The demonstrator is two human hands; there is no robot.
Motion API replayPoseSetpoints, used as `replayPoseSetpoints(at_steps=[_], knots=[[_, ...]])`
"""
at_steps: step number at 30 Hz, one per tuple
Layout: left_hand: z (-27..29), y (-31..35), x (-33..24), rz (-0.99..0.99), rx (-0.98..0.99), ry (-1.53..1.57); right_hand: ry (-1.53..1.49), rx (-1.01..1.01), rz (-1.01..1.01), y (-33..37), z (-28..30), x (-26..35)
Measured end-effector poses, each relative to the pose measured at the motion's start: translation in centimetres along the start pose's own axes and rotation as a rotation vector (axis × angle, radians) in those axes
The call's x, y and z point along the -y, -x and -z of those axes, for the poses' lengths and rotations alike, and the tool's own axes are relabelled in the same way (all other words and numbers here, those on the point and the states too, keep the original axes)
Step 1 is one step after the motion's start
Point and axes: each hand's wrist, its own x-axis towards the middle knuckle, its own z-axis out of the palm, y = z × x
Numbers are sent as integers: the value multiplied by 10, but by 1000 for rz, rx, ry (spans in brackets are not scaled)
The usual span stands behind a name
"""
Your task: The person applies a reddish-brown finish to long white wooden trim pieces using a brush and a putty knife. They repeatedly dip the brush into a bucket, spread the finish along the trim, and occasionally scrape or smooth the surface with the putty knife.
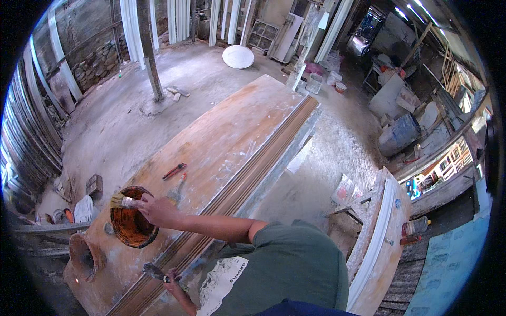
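Note:
My right hand is closed around a paintbrush with a pale ferrule and yellowish bristles. That brush lies sideways over the upper part of a round bucket with an orange-brown, stained inside. Lower down, my left hand grips a dark-handled tool with a flat grey head, its exact kind unclear. The tool is held over a long brown grooved moulding, which runs along the near side of the table. Another paintbrush and a red utility knife lie beyond the bucket.
An open, rough brown pot stands beside the bucket. At right, a second bench carries long white mouldings. A wooden post and a white round object are farther back. A blue barrel stands at far right.

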Motion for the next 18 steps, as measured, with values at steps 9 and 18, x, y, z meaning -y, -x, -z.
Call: replayPoseSetpoints(at_steps=[9,18], knots=[[-15,3,-32,78,-133,51,-28,101,143,12,-67,-40],[64,65,47,93,-285,139,-261,105,86,49,-85,56]])
